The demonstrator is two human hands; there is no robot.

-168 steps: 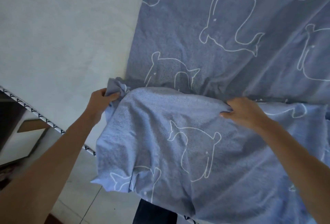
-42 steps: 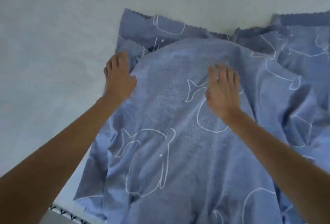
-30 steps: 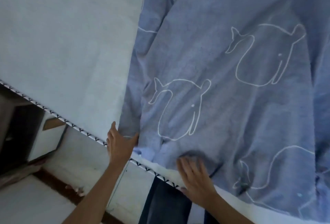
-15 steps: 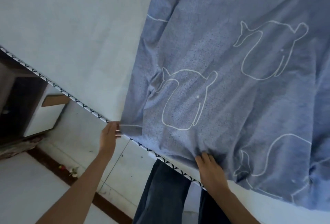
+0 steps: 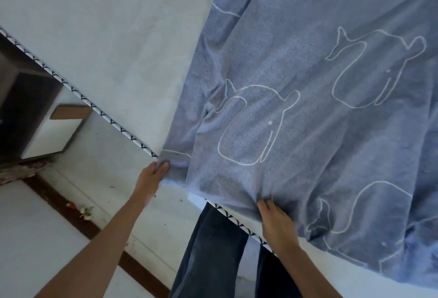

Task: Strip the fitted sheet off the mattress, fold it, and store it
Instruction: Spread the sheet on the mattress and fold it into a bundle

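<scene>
Both hands are clamped on the near hem of the fitted sheet (image 5: 308,112), set apart with a slack run of hem between them. The left hand (image 5: 151,176) pinches a small wad of the sheet's corner just off the mattress's piped edge (image 5: 102,115). The right hand (image 5: 277,224) lies further along that edge, its fingers curled into a gathered fold of cloth. The person's dark trousers (image 5: 213,250) show below the mattress edge, between the two arms.

The blue, whale-printed sheet lies loose on top of the mattress (image 5: 106,24), covering its right part, while the left part is bare. Along the sheet's left side a second layer seems to show beneath the top one, so it looks doubled over. Off the mattress's left side stands a white bedside cabinet (image 5: 54,131) on the pale floor (image 5: 35,238).

By my reading the stripping is done and the folding is in hand, with storing yet to come. The next move calls for lifting both held points together, keeping the hem taut, and carrying it across the mattress to meet the sheet's far edge, which is out of view.
</scene>
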